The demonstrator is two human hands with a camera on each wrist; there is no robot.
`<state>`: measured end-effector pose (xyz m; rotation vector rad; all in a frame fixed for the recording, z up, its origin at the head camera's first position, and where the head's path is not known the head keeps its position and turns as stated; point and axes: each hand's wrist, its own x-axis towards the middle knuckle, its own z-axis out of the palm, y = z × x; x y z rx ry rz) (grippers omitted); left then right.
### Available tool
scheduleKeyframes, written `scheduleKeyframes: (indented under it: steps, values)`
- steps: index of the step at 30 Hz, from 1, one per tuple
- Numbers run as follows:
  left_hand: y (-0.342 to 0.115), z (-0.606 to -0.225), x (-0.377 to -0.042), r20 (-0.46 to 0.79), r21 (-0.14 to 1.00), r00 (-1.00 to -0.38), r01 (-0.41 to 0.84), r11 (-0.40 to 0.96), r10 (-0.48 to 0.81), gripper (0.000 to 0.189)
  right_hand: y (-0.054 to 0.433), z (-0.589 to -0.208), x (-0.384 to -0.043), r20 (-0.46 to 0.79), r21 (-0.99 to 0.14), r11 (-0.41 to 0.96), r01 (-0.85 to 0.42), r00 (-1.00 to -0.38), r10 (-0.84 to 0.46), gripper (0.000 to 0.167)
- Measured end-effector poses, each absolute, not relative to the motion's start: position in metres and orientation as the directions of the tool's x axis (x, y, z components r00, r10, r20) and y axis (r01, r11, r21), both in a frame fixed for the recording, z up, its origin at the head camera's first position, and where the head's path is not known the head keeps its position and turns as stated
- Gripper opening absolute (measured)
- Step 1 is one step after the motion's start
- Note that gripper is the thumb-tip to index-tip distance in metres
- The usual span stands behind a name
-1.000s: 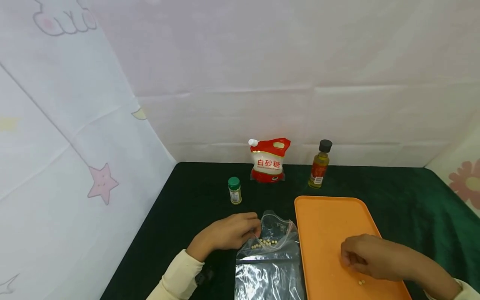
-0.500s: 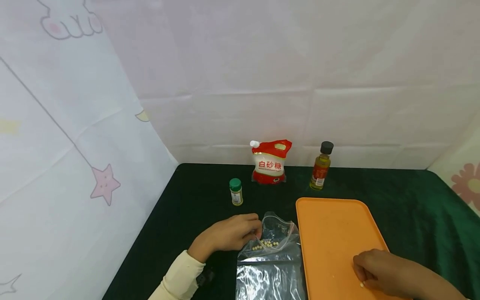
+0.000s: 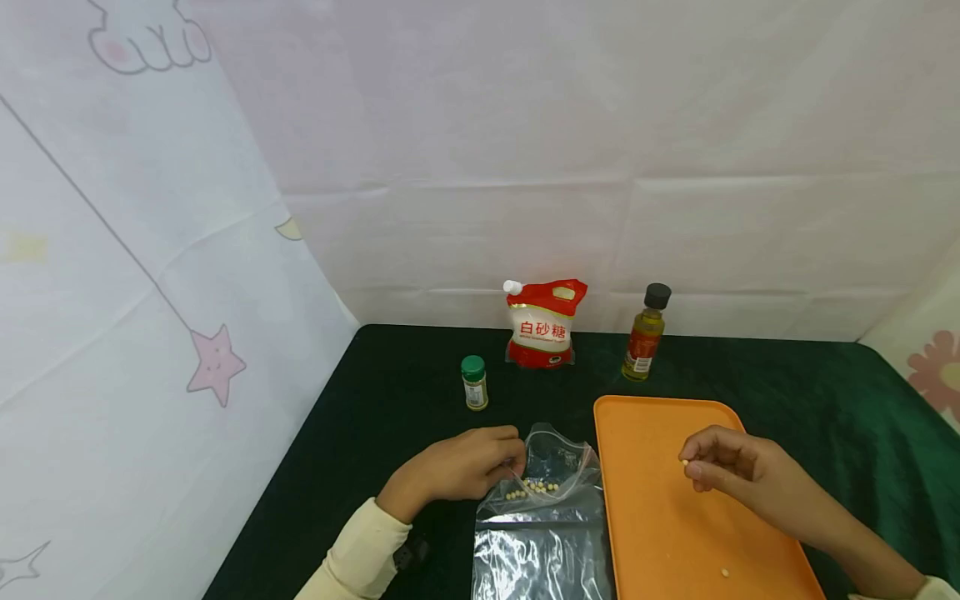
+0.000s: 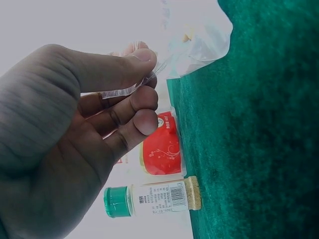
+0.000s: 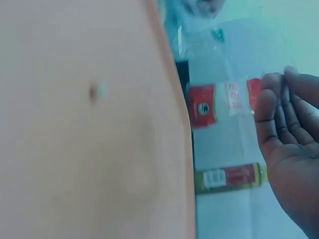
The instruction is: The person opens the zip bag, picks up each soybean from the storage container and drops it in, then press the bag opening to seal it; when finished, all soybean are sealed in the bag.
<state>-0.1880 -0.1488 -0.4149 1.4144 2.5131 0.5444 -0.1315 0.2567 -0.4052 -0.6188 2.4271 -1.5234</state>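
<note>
My left hand [image 3: 459, 465] pinches the rim of a clear plastic zip bag [image 3: 540, 558] lying on the table; in the left wrist view, thumb and forefinger hold the film. Several pale yellow soybeans [image 3: 536, 490] are inside the bag near its mouth. Above an orange tray [image 3: 645, 508], my right hand [image 3: 738, 475] pinches one small soybean [image 3: 685, 462] between thumb and fingertip. Another soybean [image 3: 725, 572] lies on the tray below that hand. In the right wrist view the pinched bean cannot be made out.
A small green-capped seasoning jar [image 3: 474, 383] stands behind the left hand. Farther back are a red and white sugar pouch [image 3: 542, 327] and a black-capped oil bottle [image 3: 643, 337]. Dark green cloth [image 3: 405, 383] covers the table, with a pale curtain [image 3: 450, 167] behind.
My right hand went down to the two soybeans on the tray, pinched one and lifted it up and leftward. One soybean stays on the tray. My left hand keeps its hold on the bag.
</note>
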Motion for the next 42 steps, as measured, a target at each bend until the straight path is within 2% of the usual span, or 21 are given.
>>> scheduleKeyframes:
  steps: [5, 12, 21, 25, 28, 32, 37, 39, 42]
  values:
    - [-0.148, -0.415, -0.188, 0.001, 0.396, -0.517, 0.786, 0.475, 0.856, 0.006, 0.248, -0.405, -0.134, 0.036, -0.955, 0.249, -0.159, -0.899, -0.435, 0.017]
    - [-0.147, -0.417, -0.188, -0.006, 0.389, -0.522, 0.784, 0.483, 0.853, 0.007, 0.209, -0.407, -0.146, 0.121, -0.954, 0.189, -0.234, -0.874, -0.470, 0.017]
    - [-0.147, -0.417, -0.187, 0.006, 0.398, -0.523, 0.783, 0.478, 0.852, 0.007, 0.157, -0.416, -0.159, 0.100, -0.895, 0.319, -0.311, -0.839, -0.535, 0.027]
    - [-0.146, -0.417, -0.187, 0.017, 0.384, -0.512, 0.796, 0.467, 0.859, 0.007, 0.166, -0.413, -0.154, 0.116, -0.846, 0.387, -0.366, -0.836, -0.537, 0.019]
    - [-0.146, -0.416, -0.187, 0.015, 0.372, -0.508, 0.802, 0.467, 0.861, 0.008, 0.186, -0.404, -0.150, 0.136, -0.786, 0.412, -0.460, -0.779, -0.612, 0.010]
    - [-0.145, -0.414, -0.187, 0.004, 0.363, -0.514, 0.800, 0.477, 0.858, 0.008, 0.222, -0.396, -0.143, 0.003, -0.697, 0.480, -0.533, -0.671, -0.741, 0.007]
    - [-0.145, -0.412, -0.186, -0.019, 0.363, -0.527, 0.788, 0.497, 0.850, 0.009, 0.254, -0.404, -0.129, -0.242, -0.658, 0.591, -0.466, -0.613, -0.752, 0.020]
    - [-0.144, -0.412, -0.185, -0.026, 0.370, -0.529, 0.783, 0.500, 0.848, 0.008, 0.261, -0.409, -0.123, -0.274, -0.671, 0.596, -0.442, -0.599, -0.752, 0.022]
    - [-0.144, -0.413, -0.185, -0.032, 0.382, -0.527, 0.779, 0.498, 0.849, 0.008, 0.267, -0.418, -0.116, -0.253, -0.680, 0.571, -0.460, -0.584, -0.771, 0.024]
